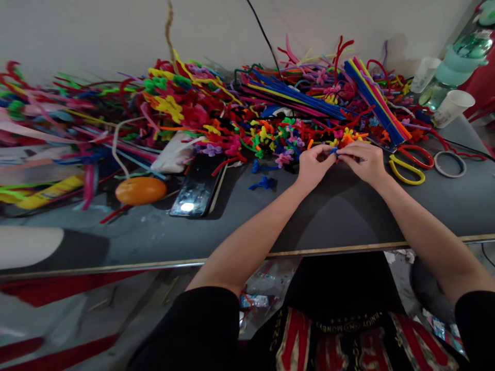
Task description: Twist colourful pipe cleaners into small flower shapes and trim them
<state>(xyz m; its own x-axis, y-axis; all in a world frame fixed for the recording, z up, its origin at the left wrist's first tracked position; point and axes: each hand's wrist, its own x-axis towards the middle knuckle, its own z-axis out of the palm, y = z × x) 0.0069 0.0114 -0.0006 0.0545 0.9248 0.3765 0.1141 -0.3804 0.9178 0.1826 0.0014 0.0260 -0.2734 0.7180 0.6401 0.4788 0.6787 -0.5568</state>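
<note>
My left hand [315, 164] and my right hand [363, 158] meet over the grey table [336, 216], fingertips pinched together. Between them is a small blue pipe-cleaner piece [334, 151], gripped by both hands and mostly covered by the fingers. Just left of my left hand, a blue pipe-cleaner flower [264, 183] lies on the table, with another blue piece [263, 166] behind it. Small multicoloured flowers [284, 157] are heaped beyond my hands. Long blue, yellow and pink pipe cleaners [377, 100] lie in a bundle on the pile.
Scissors with red and yellow handles [408, 174] and a grey ring [450, 164] lie at right. Paper cups [454, 108] and a bottle [456, 64] stand behind. A phone [199, 185] and an orange object [141, 191] sit at left. The table's front edge [336, 251] runs under my forearms.
</note>
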